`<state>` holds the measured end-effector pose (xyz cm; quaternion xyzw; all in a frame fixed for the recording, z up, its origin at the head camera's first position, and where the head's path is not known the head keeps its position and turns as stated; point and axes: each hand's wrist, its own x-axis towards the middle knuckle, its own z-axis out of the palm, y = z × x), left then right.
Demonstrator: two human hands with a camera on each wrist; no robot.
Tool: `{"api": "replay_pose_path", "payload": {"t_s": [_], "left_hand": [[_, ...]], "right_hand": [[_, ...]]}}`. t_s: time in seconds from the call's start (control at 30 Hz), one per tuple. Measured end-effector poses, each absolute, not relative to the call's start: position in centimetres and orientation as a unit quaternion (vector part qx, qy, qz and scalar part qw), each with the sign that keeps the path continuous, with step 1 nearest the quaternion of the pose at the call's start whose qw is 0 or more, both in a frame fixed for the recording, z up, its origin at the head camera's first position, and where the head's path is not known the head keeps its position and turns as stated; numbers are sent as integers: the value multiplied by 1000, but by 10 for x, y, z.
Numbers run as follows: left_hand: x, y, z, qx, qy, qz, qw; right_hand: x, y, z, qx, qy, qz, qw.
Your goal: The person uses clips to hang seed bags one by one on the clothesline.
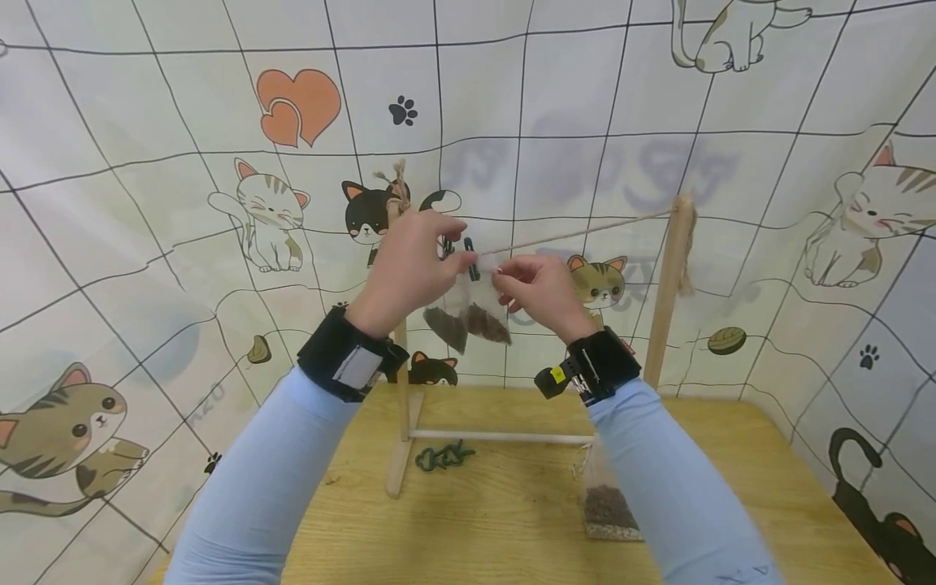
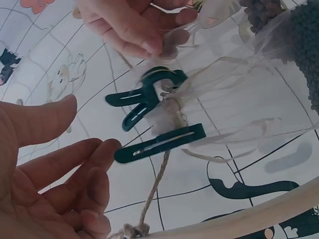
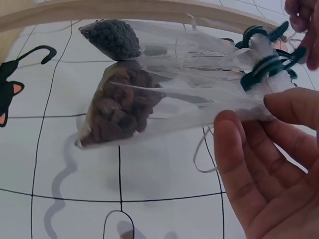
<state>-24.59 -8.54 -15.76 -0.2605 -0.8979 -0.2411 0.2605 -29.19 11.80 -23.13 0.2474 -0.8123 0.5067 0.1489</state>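
Two sheer drawstring bags hang from a twine line point(image 1: 578, 234), fastened by dark green clips point(image 2: 159, 144). One bag holds dark round pellets point(image 3: 112, 40); the other, the bag of reddish-brown pieces point(image 3: 117, 107), hangs beside it. My right hand point(image 1: 541, 288) pinches the upper edge of the brown-filled bag between thumb and fingers, close under its clip point(image 3: 266, 69). My left hand point(image 1: 413, 256) is beside the clips, thumb and fingers apart; an index fingertip point(image 2: 113, 147) is at the end of one clip, and whether it touches cannot be told.
A wooden frame carries the twine between its left post point(image 1: 403, 382) and right post point(image 1: 669, 292), joined by a low crossbar point(image 1: 504, 437). More green clips point(image 1: 444, 457) lie on the wooden table point(image 1: 439, 536). Another filled bag point(image 1: 610, 508) stands by my right forearm. Cat-print cloth hangs behind.
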Motion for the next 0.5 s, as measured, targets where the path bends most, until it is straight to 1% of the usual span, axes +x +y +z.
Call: {"api": "replay_pose_path", "payload": {"t_s": [0.13,0.23,0.37,0.5], "left_hand": [[-238,-97,-167,-280,-873,-276,290],[-233,-106,-177,-291,-856,-290,313],[-225,-114,-192,-301,-843,-285,342],[-222,-122,-212,-323,-829,-278,363]], "right_hand": [[-288,127,-230,248,-840,464,130],[-283,138,-229,258,-859,422,136],[-271,156,-232,274,-869,375,169],[-255,174,-242,280,-874,344,200]]}}
